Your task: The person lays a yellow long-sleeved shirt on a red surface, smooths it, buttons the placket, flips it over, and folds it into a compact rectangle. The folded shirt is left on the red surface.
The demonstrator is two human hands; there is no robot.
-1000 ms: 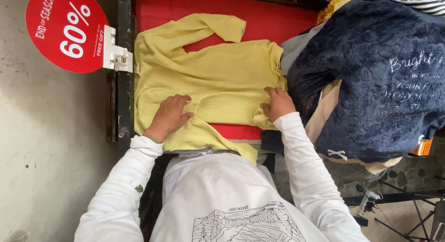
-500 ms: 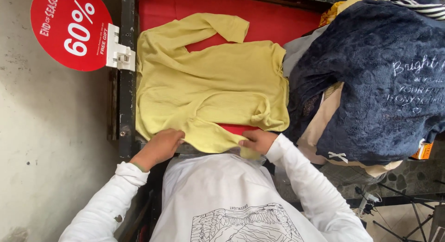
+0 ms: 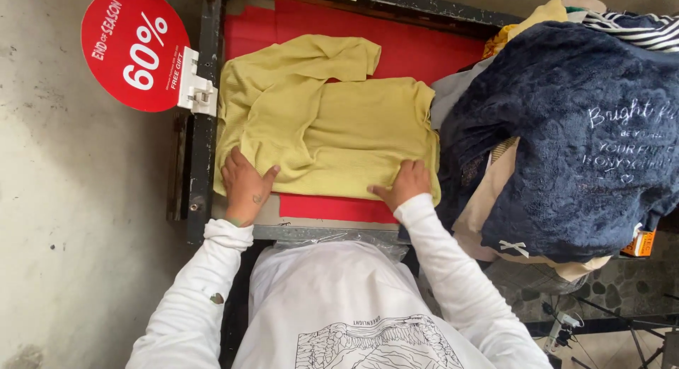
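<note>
Yellow top (image 3: 332, 132) flat on red table (image 3: 438, 51), both hands pressing, concrete floor (image 3: 78, 220).

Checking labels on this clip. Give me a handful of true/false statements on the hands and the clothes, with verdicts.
1. Both hands lie flat on the yellow top. True: the left hand presses its near left corner and the right hand its near right edge.
2. The yellow top lies on a blue surface. False: it lies on a red surface inside a dark metal frame.
3. A fuzzy navy garment is piled to the right of the yellow top. True.
4. The round sign clipped to the frame is green. False: it is red with white print.
5. The right hand grips the navy garment. False: it rests on the yellow top, beside the pile.
</note>
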